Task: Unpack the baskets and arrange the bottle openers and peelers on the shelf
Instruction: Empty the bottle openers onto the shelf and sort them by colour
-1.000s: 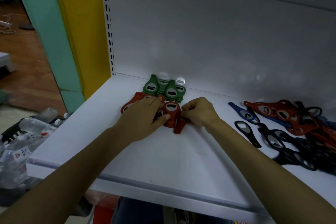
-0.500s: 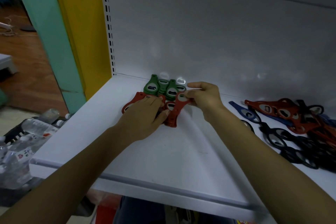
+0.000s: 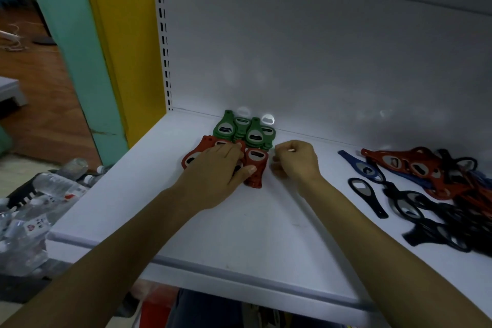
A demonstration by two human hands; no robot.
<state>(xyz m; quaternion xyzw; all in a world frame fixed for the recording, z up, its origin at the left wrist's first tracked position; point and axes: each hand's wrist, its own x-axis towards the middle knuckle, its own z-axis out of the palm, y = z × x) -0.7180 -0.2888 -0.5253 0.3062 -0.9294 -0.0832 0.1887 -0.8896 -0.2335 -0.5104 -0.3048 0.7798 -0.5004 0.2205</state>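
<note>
White shelf (image 3: 239, 234), wood floor (image 3: 40, 88), left grip (image 3: 215, 168) spread flat on red openers (image 3: 255, 165), right grip (image 3: 295, 162) curled together, empty.

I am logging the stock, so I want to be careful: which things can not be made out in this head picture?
Head view:
- Red plastic bottle-shaped openers: count hidden under left hand.
- Right hand: curled fingers hide whether it holds anything.
- Tangled pile of black, red and blue openers: cut by right edge, dark.

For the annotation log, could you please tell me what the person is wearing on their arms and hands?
Nothing visible: the left hand and right hand are ungloved, with no rings, watch or bracelet, and both forearms are bare to the picture's edge, no sleeve showing.
</note>
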